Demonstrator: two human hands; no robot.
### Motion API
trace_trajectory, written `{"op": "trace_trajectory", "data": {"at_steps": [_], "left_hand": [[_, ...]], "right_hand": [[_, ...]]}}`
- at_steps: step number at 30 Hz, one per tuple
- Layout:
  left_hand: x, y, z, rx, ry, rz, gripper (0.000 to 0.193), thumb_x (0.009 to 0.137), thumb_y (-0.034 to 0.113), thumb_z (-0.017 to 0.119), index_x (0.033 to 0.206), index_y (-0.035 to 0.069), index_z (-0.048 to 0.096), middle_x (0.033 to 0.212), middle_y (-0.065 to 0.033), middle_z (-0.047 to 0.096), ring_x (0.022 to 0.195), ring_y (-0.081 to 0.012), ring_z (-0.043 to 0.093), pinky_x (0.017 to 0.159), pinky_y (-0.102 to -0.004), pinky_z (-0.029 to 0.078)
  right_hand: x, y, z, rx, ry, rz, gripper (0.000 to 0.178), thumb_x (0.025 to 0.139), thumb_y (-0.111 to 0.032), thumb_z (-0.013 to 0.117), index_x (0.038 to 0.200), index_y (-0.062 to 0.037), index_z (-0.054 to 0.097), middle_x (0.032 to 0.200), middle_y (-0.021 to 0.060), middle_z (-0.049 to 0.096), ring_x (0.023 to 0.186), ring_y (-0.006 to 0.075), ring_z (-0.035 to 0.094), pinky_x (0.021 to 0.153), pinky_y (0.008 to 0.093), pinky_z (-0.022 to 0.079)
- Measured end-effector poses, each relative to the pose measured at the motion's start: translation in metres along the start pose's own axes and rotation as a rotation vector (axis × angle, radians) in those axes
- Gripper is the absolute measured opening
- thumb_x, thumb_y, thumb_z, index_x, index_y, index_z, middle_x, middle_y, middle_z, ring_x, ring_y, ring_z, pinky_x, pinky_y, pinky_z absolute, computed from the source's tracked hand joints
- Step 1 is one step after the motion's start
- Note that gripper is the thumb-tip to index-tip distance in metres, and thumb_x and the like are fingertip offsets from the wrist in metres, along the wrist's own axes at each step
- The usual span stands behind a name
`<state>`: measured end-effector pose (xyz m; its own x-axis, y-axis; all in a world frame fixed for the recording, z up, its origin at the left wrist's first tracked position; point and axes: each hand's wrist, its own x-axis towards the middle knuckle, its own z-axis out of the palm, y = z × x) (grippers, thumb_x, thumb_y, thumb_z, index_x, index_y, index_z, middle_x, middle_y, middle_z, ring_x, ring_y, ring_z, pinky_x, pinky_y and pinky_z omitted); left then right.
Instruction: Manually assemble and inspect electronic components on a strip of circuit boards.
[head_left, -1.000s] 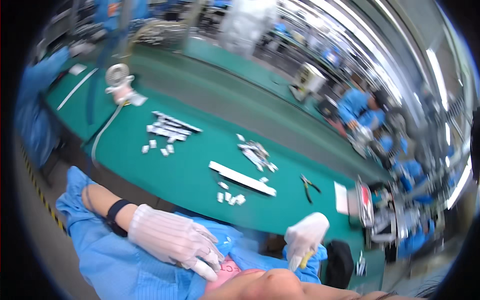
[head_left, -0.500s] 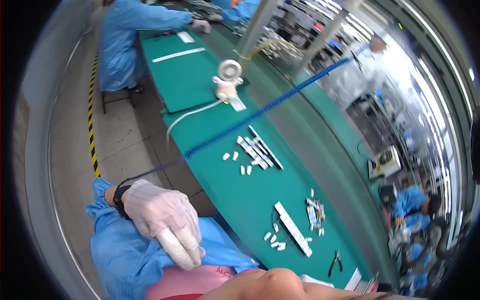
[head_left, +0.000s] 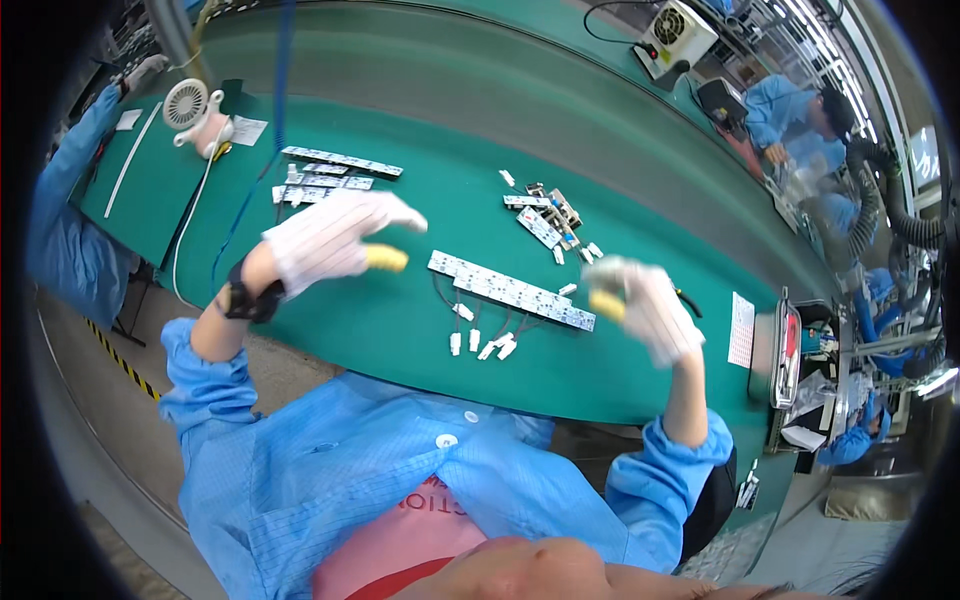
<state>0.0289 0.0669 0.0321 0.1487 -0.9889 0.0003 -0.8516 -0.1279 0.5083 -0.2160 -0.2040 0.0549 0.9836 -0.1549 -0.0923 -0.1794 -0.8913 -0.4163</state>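
Overall, a long green-matted workbench stretches across the view. Above it, the left hand, in a white striped glove with a yellow thumb cover, has its fingers extended and thumb apart, holding nothing, near a cluster of narrow white circuit strips. Opposite, the blurred right hand, gloved likewise, is loosely bent, thumb apart, with nothing visible in its grasp. Between them, a pair of long white circuit strips lies slantwise on the mat. Beyond sits a loose pile of short white and brown circuit boards. White plastic connectors on dark wires lie along the pair's near side.
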Motion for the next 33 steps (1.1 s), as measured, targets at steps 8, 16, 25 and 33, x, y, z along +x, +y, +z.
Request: {"op": "trace_trajectory", "data": {"at_steps": [8, 16, 25, 33], "left_hand": [[0.062, 0.012, 0.057, 0.273, -0.133, 0.106, 0.042, 0.069, 0.022, 0.073, 0.107, 0.009, 0.061, 0.11, -0.0065, 0.057, 0.1, -0.0247, 0.055, 0.082, -0.0345, 0.047], [0.067, 0.022, 0.05, 0.138, -0.098, -0.002, 0.039, 0.073, 0.021, 0.069, 0.108, 0.01, 0.057, 0.108, -0.0043, 0.058, 0.094, -0.024, 0.058, 0.078, -0.0348, 0.047], [0.068, 0.031, 0.048, 0.014, 0.037, 0.191, 0.03, 0.077, 0.011, 0.066, 0.105, 0.007, 0.059, 0.097, -0.0052, 0.063, 0.089, -0.0194, 0.06, 0.075, -0.0315, 0.049], [0.054, 0.014, 0.038, -1.416, 0.346, -0.267, 0.027, 0.093, 0.024, 0.051, 0.106, -0.001, 0.052, 0.077, -0.0111, 0.06, 0.06, -0.0154, 0.061, 0.059, -0.0252, 0.049]], "right_hand": [[0.08, 0.065, 0.06, -0.235, 0.3, 0.065, 0.053, 0.073, -0.022, 0.073, 0.119, -0.0121, 0.05, 0.098, 0.0086, 0.062, 0.095, 0.0291, 0.059, 0.079, 0.037, 0.048], [0.079, 0.07, 0.06, 0.007, 0.322, 0.022, 0.052, 0.072, -0.012, 0.074, 0.119, -0.0094, 0.052, 0.109, 0.0115, 0.06, 0.099, 0.0268, 0.06, 0.084, 0.0365, 0.048], [0.059, 0.067, 0.047, 0.3, 0.616, 0.106, 0.034, 0.081, -0.004, 0.064, 0.114, -0.0045, 0.056, 0.113, 0.0098, 0.059, 0.104, 0.0226, 0.057, 0.086, 0.0324, 0.048], [0.031, 0.023, 0.032, 1.456, 0.087, -0.123, 0.094, 0.075, -0.075, 0.045, 0.129, 0.0023, 0.038, 0.088, 0.0146, 0.06, 0.065, 0.0156, 0.06, 0.054, 0.0229, 0.046]]}}
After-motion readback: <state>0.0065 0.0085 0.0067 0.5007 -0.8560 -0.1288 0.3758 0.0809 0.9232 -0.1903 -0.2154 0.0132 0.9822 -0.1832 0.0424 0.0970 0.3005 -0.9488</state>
